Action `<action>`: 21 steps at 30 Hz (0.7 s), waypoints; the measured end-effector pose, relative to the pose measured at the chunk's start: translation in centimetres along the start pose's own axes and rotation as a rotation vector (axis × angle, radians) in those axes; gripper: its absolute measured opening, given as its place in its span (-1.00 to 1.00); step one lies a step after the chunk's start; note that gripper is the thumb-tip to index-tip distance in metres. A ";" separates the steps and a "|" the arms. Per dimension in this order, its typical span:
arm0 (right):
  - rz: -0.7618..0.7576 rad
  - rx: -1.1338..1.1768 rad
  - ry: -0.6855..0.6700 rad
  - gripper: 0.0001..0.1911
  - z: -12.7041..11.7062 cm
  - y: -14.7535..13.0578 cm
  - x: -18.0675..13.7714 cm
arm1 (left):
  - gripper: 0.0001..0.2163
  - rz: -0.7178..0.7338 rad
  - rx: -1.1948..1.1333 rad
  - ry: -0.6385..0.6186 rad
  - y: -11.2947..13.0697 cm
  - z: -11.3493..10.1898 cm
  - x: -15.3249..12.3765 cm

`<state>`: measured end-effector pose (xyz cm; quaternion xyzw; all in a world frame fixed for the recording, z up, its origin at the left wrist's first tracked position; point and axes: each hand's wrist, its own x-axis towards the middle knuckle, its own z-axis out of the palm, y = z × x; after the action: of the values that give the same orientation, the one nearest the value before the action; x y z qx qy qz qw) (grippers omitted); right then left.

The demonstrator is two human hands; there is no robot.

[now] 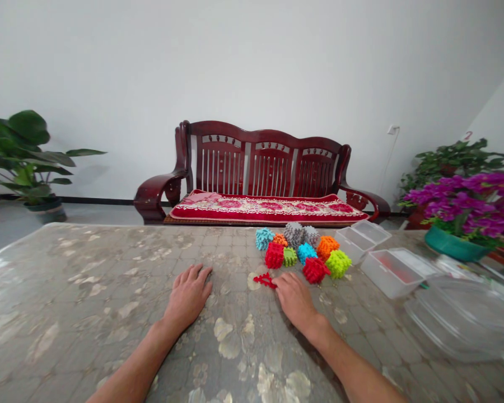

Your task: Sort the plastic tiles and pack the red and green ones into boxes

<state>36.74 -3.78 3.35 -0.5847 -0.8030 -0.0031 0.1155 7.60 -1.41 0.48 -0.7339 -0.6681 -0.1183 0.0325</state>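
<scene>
My left hand (189,294) lies on the patterned tabletop (109,313) with its fingers stretched out and nothing in it. To the right, my right hand (294,299) has its fingers closed at the end of a flat red toothed building piece (265,280), which is on or just above the table. Just beyond that hand sits a cluster of knobbly blocks. Among them are a red block (274,255), another red block (315,271), a lime block (338,263), an orange block (328,246), a blue block (307,253) and a grey block (293,234).
Right of the blocks stand two clear plastic boxes, a nearer box (386,274) and a farther box (353,240). A large transparent container (466,319) and a green pot (456,244) of purple flowers occupy the right side. Behind the table is a wooden bench (269,162).
</scene>
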 end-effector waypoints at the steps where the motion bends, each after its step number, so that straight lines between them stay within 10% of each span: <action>1: 0.000 0.001 0.002 -0.75 0.0 0.0 0.0 | -0.61 0.002 0.001 0.001 0.0 0.0 0.0; 21: -0.025 0.207 0.159 -0.77 -0.1 0.0 -0.4 | -0.61 -0.005 -0.010 0.008 -0.1 0.1 0.0</action>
<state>36.89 -4.19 3.40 -0.5575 -0.7946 0.0318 0.2384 7.53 -1.39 0.33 -0.7319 -0.6692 -0.1245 0.0313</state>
